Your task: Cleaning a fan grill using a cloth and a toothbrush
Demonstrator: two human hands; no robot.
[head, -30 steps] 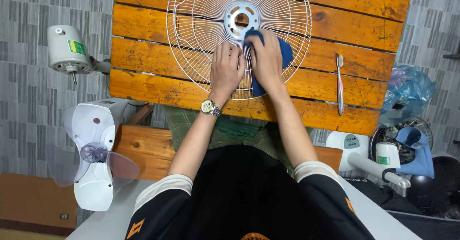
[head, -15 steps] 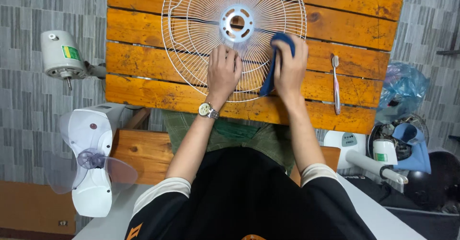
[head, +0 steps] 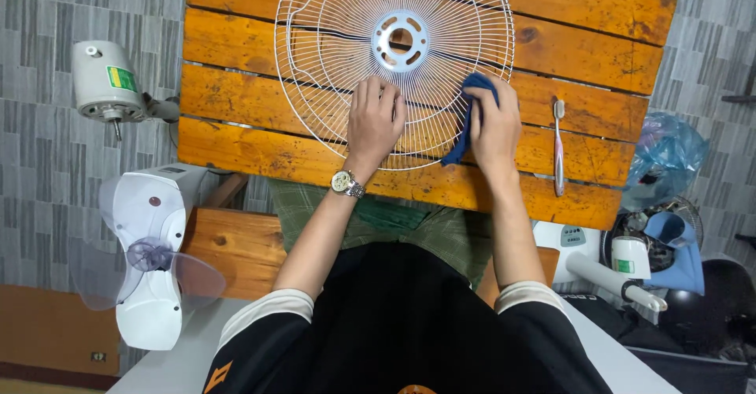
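Looking down, I see few real containers: at the right edge a crumpled blue plastic bag (head: pixel 665 158) sits on the floor, and I cannot tell what is in it; below it a fan base (head: pixel 630 260) with a blue blade is partly cut off by the frame. The white wire fan grille (head: pixel 315 48) lies flat on the orange wooden table (head: pixel 236 138) in the upper centre, its top rim cut off by the frame edge. My left hand (head: pixel 374 122) rests flat on the grille's lower wires, fingers spread and loose, grasping nothing, a wristwatch (head: pixel 346 183) at the wrist. My right hand (head: pixel 494 126) is clenched around a dark blue cloth (head: pixel 466 122), pressing it on the grille's lower right rim; most of the cloth is hidden under the palm. A toothbrush (head: pixel 557 146) lies on the table just right of that hand. At left, a fan motor (head: pixel 106 87) and a white fan body with clear blades (head: pixel 150 260) stand beside the table. Compared with 0.5 s ago, the right hand with the cloth sits a little lower and closer to the rim, while the left hand has stayed put.
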